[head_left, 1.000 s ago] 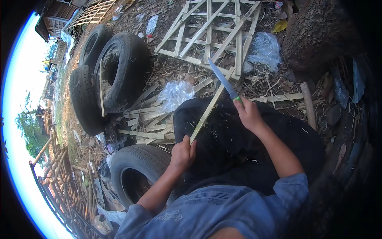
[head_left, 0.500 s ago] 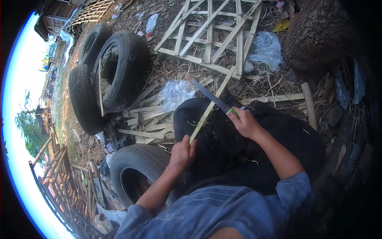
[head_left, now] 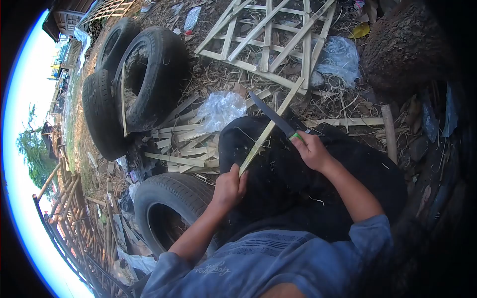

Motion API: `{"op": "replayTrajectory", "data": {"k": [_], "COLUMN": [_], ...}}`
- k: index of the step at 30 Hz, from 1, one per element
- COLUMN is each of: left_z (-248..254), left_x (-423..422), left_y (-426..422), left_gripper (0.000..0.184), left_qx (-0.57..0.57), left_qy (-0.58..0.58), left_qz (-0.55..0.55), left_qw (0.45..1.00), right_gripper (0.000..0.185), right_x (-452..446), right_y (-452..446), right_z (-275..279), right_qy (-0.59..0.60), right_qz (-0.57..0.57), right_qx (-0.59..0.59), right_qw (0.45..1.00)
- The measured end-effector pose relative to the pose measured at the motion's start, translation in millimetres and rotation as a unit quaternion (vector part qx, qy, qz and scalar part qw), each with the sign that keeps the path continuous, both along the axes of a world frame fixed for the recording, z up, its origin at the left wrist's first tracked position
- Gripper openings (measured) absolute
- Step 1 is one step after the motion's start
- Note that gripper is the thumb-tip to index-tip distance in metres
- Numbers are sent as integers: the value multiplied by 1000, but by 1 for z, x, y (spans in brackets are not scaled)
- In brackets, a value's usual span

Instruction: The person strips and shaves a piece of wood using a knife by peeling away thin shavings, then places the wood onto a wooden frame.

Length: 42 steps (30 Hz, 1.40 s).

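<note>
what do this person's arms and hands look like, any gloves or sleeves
The left hand and right hand are bare, with no gloves or watch visible. The forearms are uncovered too. The loose blue-grey left sleeve and right sleeve end around the elbows and look plain, without visible markings.

One left hand [head_left: 230, 187], one right hand [head_left: 313, 151], one knife [head_left: 271, 112], one held strip [head_left: 259, 145], four tyres [head_left: 168, 74], two lattice panels [head_left: 267, 37], one yellow leaf [head_left: 359, 31]; the loose strips [head_left: 176, 159] overlap too much to count
</note>
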<state>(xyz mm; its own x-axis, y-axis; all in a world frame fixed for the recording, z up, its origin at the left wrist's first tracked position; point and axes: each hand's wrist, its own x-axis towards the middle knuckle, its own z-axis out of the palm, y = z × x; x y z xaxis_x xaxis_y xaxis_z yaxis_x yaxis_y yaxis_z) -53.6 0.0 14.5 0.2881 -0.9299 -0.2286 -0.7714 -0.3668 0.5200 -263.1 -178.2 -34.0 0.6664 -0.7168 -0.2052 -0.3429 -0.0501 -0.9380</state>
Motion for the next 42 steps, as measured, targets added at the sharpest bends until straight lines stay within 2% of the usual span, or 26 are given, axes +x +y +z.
{"op": "replayTrajectory", "data": {"k": [1, 3, 5, 7, 8, 9, 11, 13, 15, 17, 19, 21, 23, 26, 27, 29, 31, 34, 35, 38, 40, 41, 42], "left_z": [1, 2, 4, 2, 2, 2, 3, 3, 2, 3, 3, 4, 2, 4, 5, 7, 13, 30, 33, 42, 44, 43, 41], "left_x": [-1, -1, -2, -1, -1, -1, 0, 0, -1, -1, -1, -1, -1, 1, 1, 2, 4, 11, 15, 22, 22, 22, 22], "left_y": [2, 0, -1, -2, -2, 0, 0, -1, -1, 0, -2, -2, -1, -1, -1, 1, -2, -3, -4, -8, -10, -11, -12], "left_gripper": [22, 21, 20, 18, 18, 18, 18, 18, 18, 19, 19, 20, 21, 25, 29, 30, 32, 39, 39, 45, 47, 49, 49], "left_qx": [2, -2, 2, -1, 1, 4, 2, -1, -4, -6, -12, -12, -18, -5, 15, 17, 12, 92, 90, 156, 177, 195, 198], "left_qy": [-2, -3, 10, 12, 10, 6, 8, 12, 7, 6, 5, 8, 12, 6, -2, 15, 27, 91, 90, 140, 146, 157, 153], "left_qz": [3, 2, 7, 1, 3, 6, 6, 7, 4, 6, 6, 3, 5, 0, -8, -1, -2, 15, 11, -30, -28, -26, -28], "left_qw": [1000, 1000, 1000, 1000, 1000, 1000, 1000, 1000, 1000, 1000, 1000, 1000, 1000, 1000, 1000, 1000, 1000, 991, 992, 977, 973, 968, 968], "right_gripper": [30, 29, 29, 30, 32, 31, 32, 35, 36, 34, 32, 31, 32, 35, 34, 34, 34, 34, 32, 29, 25, 25, 23], "right_x": [1, -1, -4, -4, -6, -6, -8, -5, -5, -6, -6, -7, -3, 4, 1, -9, -15, -19, -21, -20, -19, -18, -17], "right_y": [4, 14, 1, -8, -5, 4, 3, -3, -2, 5, -1, -5, -2, -2, -9, -22, -28, -26, -24, -17, -11, -6, 0], "right_z": [-1, 0, 3, 3, 2, -4, -7, -5, -12, -6, -4, -9, -15, -14, -34, -31, -27, -18, -9, 9, 17, 22, 26], "right_qy": [1, 19, 11, -22, -2, 10, 2, -41, -34, 6, -17, -22, -17, -80, -92, -106, -100, -111, -83, -95, -114, -117, -76], "right_qz": [4, 113, 116, 0, 66, 154, 162, 30, 11, 161, 143, 60, 48, -134, -164, -196, -212, -197, -177, -146, -75, -79, -45], "right_qx": [-1, -141, -144, -14, -48, -177, -169, 1, -29, -192, -169, -68, -96, -86, -46, 30, -6, -43, -71, -133, -260, -258, -289], "right_qw": [1000, 983, 983, 1000, 997, 972, 972, 999, 999, 968, 975, 996, 994, 984, 981, 974, 972, 973, 978, 976, 956, 956, 953]}}
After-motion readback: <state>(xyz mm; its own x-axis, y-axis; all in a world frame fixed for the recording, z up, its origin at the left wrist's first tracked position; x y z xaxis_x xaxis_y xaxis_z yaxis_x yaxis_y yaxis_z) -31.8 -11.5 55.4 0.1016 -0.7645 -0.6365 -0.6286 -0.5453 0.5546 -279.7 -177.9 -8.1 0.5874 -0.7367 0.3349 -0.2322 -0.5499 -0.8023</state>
